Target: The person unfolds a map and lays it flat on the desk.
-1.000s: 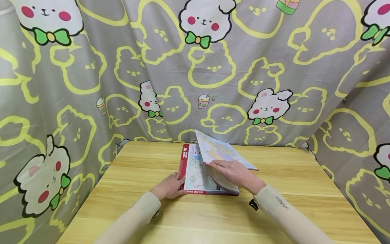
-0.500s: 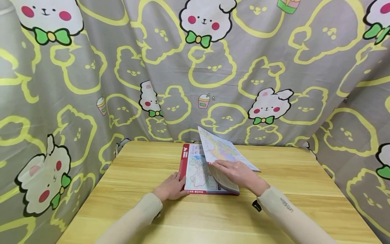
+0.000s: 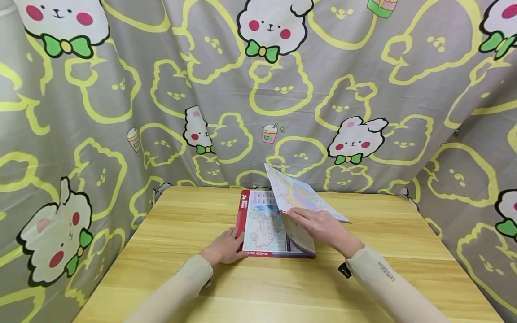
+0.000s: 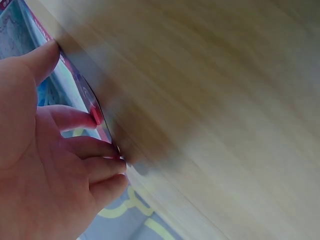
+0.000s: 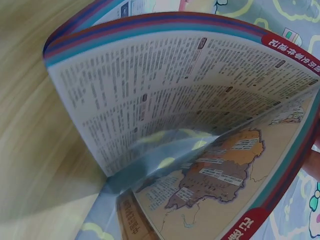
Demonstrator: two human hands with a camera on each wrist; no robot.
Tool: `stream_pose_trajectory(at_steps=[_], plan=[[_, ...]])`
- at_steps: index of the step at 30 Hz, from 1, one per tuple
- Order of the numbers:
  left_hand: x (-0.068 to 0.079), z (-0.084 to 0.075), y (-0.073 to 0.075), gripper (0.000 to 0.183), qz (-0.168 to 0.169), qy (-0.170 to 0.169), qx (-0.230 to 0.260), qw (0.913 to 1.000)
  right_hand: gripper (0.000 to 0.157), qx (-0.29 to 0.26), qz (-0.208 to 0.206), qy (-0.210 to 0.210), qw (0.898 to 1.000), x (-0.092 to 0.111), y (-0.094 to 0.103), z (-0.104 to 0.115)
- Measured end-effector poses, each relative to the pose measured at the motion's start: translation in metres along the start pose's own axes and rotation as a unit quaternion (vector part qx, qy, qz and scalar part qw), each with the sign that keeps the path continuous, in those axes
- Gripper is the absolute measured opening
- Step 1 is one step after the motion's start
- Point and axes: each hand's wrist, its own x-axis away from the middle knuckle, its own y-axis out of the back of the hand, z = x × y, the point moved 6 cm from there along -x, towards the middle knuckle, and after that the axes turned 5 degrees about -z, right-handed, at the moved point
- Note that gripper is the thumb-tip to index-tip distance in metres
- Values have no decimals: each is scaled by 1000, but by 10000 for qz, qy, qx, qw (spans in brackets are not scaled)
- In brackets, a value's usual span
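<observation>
A folded map (image 3: pixel 262 229) with a red border lies on the wooden table, its printed map side up. Over its left edge rests my left hand (image 3: pixel 225 246), fingers fairly straight; in the left wrist view the fingertips (image 4: pixel 95 117) touch the rim of the sheet. My right hand (image 3: pixel 323 226) pinches the raised upper panel of the map, which stands tilted and shows a pastel map. From the right wrist view, the curved panels (image 5: pixel 150 80) carry dense text and an orange and brown map. Only a bit of the right fingers (image 5: pixel 314 162) appears there, at the right edge.
The wooden table (image 3: pixel 383 278) extends around the map on all sides. Behind and beside it hangs a grey curtain (image 3: pixel 226 89) with cartoon rabbits and yellow outlines, close to the table's far edge.
My right hand has moved a little to the right, taking the raised panel with it. More of the printed sheet beneath shows. The left hand has stayed on the left edge.
</observation>
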Motion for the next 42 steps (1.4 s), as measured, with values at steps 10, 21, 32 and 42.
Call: stream_pose_trajectory(at_steps=[10, 21, 32, 42], plan=[[8, 10, 2, 75, 46, 111, -49, 9999, 48, -139, -244, -43, 9996, 3, 10, -3], [11, 21, 0, 81, -11, 430, 36, 9991, 45, -89, -418, 34, 9991, 7, 17, -5], [14, 21, 2, 82, -105, 216, 225, 9995, 45, -31, -364, 63, 9993, 12, 29, -10], [14, 32, -2, 85, 103, 253, 405, 9988, 42, -43, -406, 97, 9991, 22, 41, -13]])
